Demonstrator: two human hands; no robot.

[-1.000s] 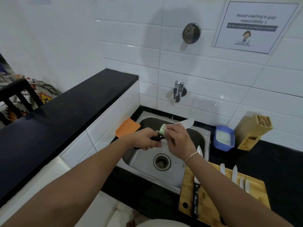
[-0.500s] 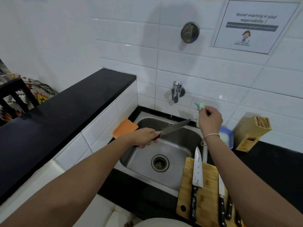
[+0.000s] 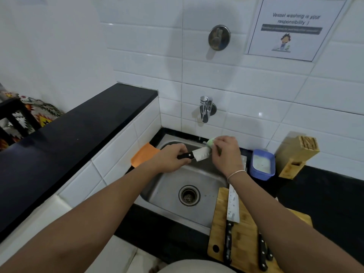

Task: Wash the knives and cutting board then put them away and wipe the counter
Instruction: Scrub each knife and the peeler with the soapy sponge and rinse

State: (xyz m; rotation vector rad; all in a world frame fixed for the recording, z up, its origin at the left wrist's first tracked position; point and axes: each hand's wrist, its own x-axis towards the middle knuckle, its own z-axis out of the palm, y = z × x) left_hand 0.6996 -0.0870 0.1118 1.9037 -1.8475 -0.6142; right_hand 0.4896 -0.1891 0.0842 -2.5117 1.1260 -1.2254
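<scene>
This is a shared kitchen, likely in a hostel or an office pantry. A stainless steel sink (image 3: pixel 197 186) sits sunk into a black stone counter (image 3: pixel 325 194). Above the sink, white glossy tiles (image 3: pixel 147 56) cover the wall, with a small tap (image 3: pixel 204 109) and a round metal valve (image 3: pixel 219 37) higher up. Up and to the right of the sink hangs a printed notice (image 3: pixel 295 28) reading "Vessel washing is your responsibility", which suggests many users. Right of the sink stand a wooden knife block (image 3: pixel 295 154) and a blue soap tub (image 3: pixel 263 164); a wooden cutting board (image 3: pixel 246 243) lies at the sink's near right corner.
</scene>
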